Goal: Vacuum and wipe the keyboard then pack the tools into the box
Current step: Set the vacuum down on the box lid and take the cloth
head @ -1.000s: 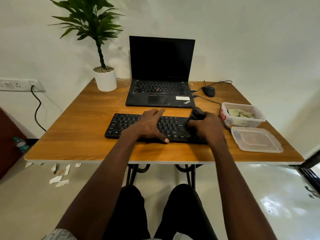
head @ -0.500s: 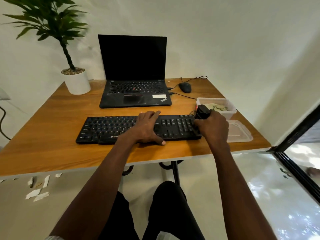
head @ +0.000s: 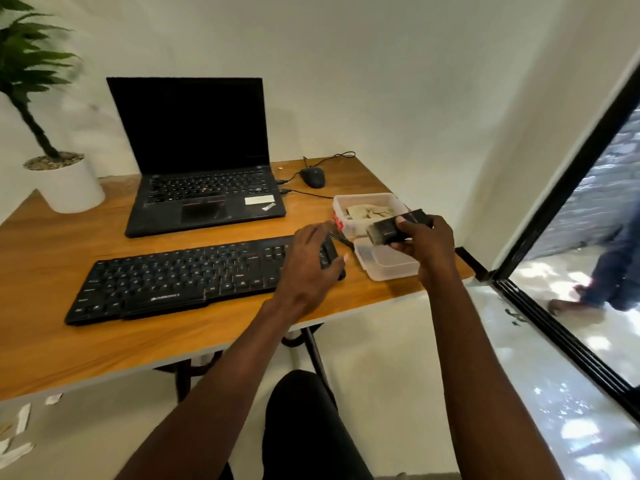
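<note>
Two hands: your right hand (head: pixel 424 242) grips the small black handheld vacuum (head: pixel 398 227), long axis sideways. Clear plastic box (head: pixel 367 199) lies just beyond it. Left hand (head: pixel 308 261) rests loose on the black keyboard (head: pixel 180 275).

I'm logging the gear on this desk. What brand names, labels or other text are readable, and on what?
"ZEBRONICS": front edge of the black keyboard, white print.
"ThinkPad": corner of the laptop palm rest, tilted and only just legible.
White sticker beside it: too blurred to read.
Key legends on both keyboards: too small.
Handheld vacuum: no readable text.
</note>
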The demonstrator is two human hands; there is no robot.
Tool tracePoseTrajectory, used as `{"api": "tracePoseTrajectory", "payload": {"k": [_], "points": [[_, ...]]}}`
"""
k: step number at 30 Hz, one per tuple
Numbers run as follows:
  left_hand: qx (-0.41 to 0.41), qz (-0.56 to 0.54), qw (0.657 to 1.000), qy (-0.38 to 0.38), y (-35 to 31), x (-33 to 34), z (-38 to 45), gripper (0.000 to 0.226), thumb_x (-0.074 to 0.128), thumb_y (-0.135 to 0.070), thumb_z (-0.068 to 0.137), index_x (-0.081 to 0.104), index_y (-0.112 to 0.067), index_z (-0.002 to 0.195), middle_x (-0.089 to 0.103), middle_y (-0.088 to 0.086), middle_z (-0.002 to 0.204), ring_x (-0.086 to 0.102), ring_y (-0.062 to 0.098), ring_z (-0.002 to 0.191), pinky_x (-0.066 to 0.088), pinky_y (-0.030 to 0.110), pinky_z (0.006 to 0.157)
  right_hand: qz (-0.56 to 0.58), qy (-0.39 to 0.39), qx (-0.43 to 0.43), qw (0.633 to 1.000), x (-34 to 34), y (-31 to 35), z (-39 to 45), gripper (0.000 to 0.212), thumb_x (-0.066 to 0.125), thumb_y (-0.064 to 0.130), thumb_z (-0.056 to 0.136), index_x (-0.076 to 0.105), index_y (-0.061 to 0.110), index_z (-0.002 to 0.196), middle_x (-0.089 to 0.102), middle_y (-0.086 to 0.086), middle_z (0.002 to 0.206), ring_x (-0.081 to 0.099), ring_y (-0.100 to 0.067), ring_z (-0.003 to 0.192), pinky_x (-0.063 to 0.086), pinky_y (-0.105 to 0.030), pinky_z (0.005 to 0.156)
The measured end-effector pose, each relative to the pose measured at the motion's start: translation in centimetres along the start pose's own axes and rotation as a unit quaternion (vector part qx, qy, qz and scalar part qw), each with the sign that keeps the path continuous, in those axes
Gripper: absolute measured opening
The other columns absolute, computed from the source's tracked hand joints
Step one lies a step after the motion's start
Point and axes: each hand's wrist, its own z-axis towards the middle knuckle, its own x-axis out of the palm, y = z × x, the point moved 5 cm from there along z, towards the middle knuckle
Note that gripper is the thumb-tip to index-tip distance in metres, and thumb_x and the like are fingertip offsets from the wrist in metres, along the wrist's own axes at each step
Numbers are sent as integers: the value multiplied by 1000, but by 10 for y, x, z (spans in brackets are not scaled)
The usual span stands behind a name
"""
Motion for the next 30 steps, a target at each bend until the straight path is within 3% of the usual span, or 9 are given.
{"api": "tracePoseTrajectory", "payload": {"k": [6,10,14,17,21,23,26,30], "points": [[44,26,999,-4,-14,48,4,59,68,-18,87,50,-10,142,51,11,142,39,25,135,31,37,112,-4,20,84,996,-13,-16,21,30,68,5,84,59,4,112,68,-17,103,71,-29,85,60,-31,59],[73,68,994,-41,-13,58,4,53,68,-15,82,58,-4,133,60,15,130,49,29,125,36,41,109,-37,35,105,993,-12,-16,30,14,65,4,84,63,8,97,69,-15,93,71,-26,79,61,-33,66],[84,69,993,-47,-14,62,6,51,68,-14,83,58,-3,132,60,16,129,49,30,125,37,48,112,-32,63,71,995,-14,-14,39,33,66,6,82,58,6,114,69,-16,99,72,-25,82,59,-31,59],[101,77,990,-61,-13,64,6,49,66,-17,83,60,-4,130,62,15,126,49,28,123,32,45,114,-24,104,42,993,-12,-12,41,40,64,3,83,55,15,120,66,-14,108,70,-27,90,60,-33,66],[109,85,989,-44,-11,69,8,58,69,-32,81,57,-6,133,61,12,129,49,27,127,22,42,119,44,168,76,982,-8,-16,39,54,67,-5,82,52,17,129,58,-16,119,68,-37,97,61,-38,70],[101,73,991,-49,-13,68,8,63,69,-35,81,54,-6,136,59,13,132,46,28,130,19,40,119,90,180,98,975,-5,-20,36,50,68,-5,82,52,12,126,59,-18,121,67,-39,100,61,-40,76],[59,31,993,-94,-10,59,5,60,67,-26,84,52,-5,138,57,14,134,41,28,133,20,42,119,169,169,147,960,-1,-24,26,30,70,7,85,59,3,113,65,-23,114,69,-34,95,61,-35,73],[48,27,988,-143,-6,49,6,55,64,-18,84,53,-5,136,60,12,130,49,28,128,22,45,121,140,142,151,968,10,-27,20,49,75,21,82,56,4,124,67,-19,110,69,-30,93,58,-33,64]]}}
